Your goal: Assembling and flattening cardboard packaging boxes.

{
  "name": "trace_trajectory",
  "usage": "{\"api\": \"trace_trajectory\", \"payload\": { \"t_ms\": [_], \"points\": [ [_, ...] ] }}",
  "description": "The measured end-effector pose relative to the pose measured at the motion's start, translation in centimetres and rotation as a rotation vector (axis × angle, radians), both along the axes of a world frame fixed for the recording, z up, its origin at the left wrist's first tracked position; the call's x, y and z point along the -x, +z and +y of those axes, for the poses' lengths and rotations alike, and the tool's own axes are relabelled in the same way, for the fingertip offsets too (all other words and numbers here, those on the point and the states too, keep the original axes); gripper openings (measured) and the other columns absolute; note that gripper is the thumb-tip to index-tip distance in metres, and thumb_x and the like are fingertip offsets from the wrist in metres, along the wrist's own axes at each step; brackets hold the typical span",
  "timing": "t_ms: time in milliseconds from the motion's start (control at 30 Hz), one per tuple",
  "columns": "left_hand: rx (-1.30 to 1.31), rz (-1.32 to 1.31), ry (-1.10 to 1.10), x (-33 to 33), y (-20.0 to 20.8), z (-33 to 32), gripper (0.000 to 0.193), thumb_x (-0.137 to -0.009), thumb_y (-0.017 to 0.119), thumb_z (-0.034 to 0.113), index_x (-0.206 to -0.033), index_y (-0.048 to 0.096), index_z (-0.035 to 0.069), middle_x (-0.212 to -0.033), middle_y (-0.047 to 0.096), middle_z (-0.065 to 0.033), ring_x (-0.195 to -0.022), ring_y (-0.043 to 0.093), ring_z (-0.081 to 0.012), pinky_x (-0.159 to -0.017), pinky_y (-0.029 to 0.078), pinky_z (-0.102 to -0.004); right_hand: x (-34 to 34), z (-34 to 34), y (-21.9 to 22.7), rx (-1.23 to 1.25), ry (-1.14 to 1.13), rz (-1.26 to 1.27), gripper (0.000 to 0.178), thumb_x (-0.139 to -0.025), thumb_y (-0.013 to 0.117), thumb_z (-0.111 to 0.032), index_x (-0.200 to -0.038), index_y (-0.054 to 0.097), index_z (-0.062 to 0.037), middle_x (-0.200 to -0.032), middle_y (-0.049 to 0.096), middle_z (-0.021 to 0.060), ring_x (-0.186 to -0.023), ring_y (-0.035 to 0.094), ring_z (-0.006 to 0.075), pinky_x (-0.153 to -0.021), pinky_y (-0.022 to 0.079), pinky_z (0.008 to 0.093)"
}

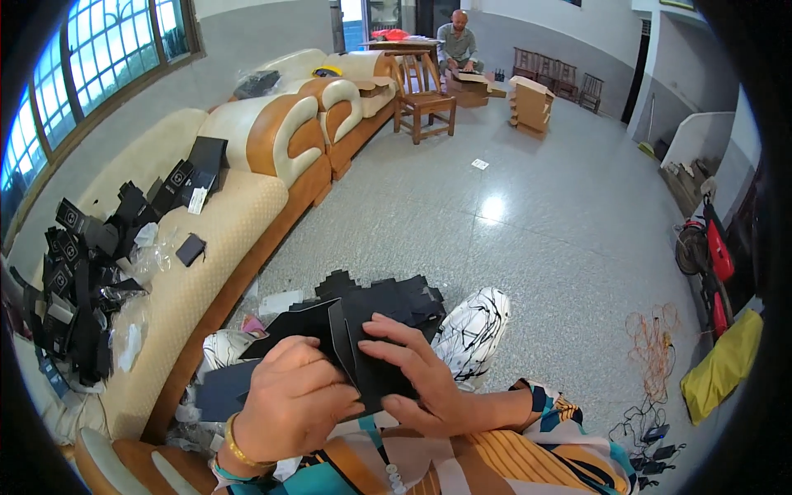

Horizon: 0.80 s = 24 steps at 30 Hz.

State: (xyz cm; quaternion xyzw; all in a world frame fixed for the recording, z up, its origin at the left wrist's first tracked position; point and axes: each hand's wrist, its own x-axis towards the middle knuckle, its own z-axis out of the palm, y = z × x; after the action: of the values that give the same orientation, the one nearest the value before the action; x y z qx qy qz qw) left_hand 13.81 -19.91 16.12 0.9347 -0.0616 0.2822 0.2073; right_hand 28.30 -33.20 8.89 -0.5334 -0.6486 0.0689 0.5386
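Curling in toward the palm, the fingers of the left hand close on the lower left part of a folded black cardboard box, held upright over the lap; where the left thumb sits cannot be told, since the knuckles hide it; a gold bracelet circles that wrist. The right hand is spread, its fingers fanned apart across the box's right panel, with the thumb near the lower edge; between the hands a narrow flap stands up from the box.

Just beyond the hands, a heap of black flattened cardboard lies low, partly hidden by the box and the fingers; black-and-white patterned fabric bulges beside it on the right. To the left, a cream sofa carries a jumble of black cartons and clear plastic wrapping; a small dark pouch lies near its front edge. To the right, orange cable is tangled on the floor, near a yellow cloth; well apart, a wooden chair stands by a seated co-worker and an open brown carton.
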Motion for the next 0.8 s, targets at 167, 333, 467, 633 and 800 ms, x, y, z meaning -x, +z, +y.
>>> {"api": "trace_trajectory", "payload": {
  "t_ms": [167, 333, 467, 633, 800],
  "points": [
    [-0.17, 0.102, -0.099, -0.1, 1.6, -0.1, 0.014, -0.06, 0.07, 0.014, -0.07, 0.063, 0.008, -0.072, 0.053, -0.0018, -0.069, 0.052, -0.0201, -0.075, 0.044, -0.0361, 0.8, -0.5, -0.2, -0.032, 0.074, 0.123, 0.051, -0.082, 0.054, -0.017, -0.129, 0.038, -0.0028, -0.13, 0.032, 0.0195, -0.123, 0.032, 0.0353, -0.101, 0.028, 0.0411],
    [0.144, 0.388, -0.214, 0.5, -3.3, 3.3, 0.013, -0.074, 0.066, 0.013, -0.075, 0.058, 0.002, -0.068, 0.05, -0.0098, -0.064, 0.05, -0.0278, -0.057, 0.039, -0.0343, 0.5, 1.0, -3.1, 0.256, 0.199, 0.071, 0.054, -0.087, 0.054, -0.024, -0.133, 0.033, -0.0036, -0.116, 0.04, 0.0194, -0.106, 0.045, 0.0332, -0.089, 0.038, 0.0342],
    [0.363, 0.506, -0.148, 1.8, -7.7, 3.9, 0.013, -0.076, 0.064, 0.016, -0.08, 0.06, 0.004, -0.072, 0.054, -0.0095, -0.07, 0.054, -0.0273, -0.063, 0.043, -0.0343, 0.4, 1.9, -5.7, 0.404, 0.252, -0.013, 0.058, -0.088, 0.053, -0.03, -0.134, 0.03, -0.0043, -0.113, 0.042, 0.0189, -0.099, 0.05, 0.0328, -0.082, 0.042, 0.0349],
    [0.297, 0.429, 0.053, 1.6, -9.5, 2.8, 0.015, -0.075, 0.066, 0.018, -0.072, 0.062, 0.004, -0.066, 0.055, -0.0093, -0.068, 0.055, -0.0273, -0.063, 0.043, -0.0345, 0.0, 3.0, -7.9, 0.452, 0.324, 0.012, 0.061, -0.088, 0.052, -0.033, -0.137, 0.026, -0.007, -0.113, 0.042, 0.0181, -0.1, 0.05, 0.0316, -0.083, 0.043, 0.035],
    [0.265, 0.326, 0.04, 0.7, -11.8, 2.8, 0.016, -0.073, 0.068, 0.015, -0.069, 0.061, 0.002, -0.061, 0.053, -0.0081, -0.058, 0.05, -0.0234, -0.055, 0.038, -0.0322, -1.1, 3.5, -9.0, 0.529, 0.377, 0.025, 0.066, -0.087, 0.055, -0.03, -0.14, 0.023, -0.008, -0.113, 0.043, 0.0156, -0.102, 0.049, 0.0285, -0.084, 0.041, 0.0332]
  ]
}}
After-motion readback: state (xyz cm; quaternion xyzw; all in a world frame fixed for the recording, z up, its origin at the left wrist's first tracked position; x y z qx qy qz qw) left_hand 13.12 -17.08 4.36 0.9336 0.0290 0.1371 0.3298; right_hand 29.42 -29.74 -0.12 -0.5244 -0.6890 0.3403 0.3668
